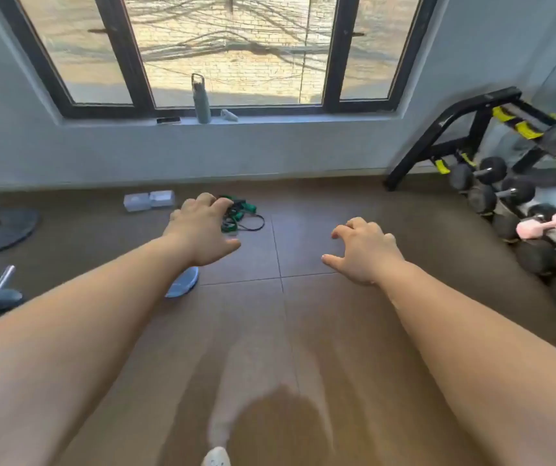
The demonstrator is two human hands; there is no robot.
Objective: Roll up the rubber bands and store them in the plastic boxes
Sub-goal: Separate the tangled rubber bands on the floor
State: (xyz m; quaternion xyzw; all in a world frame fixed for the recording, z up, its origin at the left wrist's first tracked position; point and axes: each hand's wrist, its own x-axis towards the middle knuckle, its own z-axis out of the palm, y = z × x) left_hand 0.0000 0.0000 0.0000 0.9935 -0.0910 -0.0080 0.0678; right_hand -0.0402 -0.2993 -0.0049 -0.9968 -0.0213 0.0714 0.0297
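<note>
daylight enters through the window point(229, 52), bright and slightly overexposed. floor point(303, 331) evenly lit with soft glare. wide-angle bending at edges; dumbbells point(538, 230) blurred.

A home gym or workout room: a black weight bench point(491, 129) and a rack of dumbbells point(518, 210) at the right of the frame, rubber floor tiles point(320, 314) underfoot.

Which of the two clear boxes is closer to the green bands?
The right box: it lies on the side toward the green bands. The left box touches it on its other side, farther from them.
</note>
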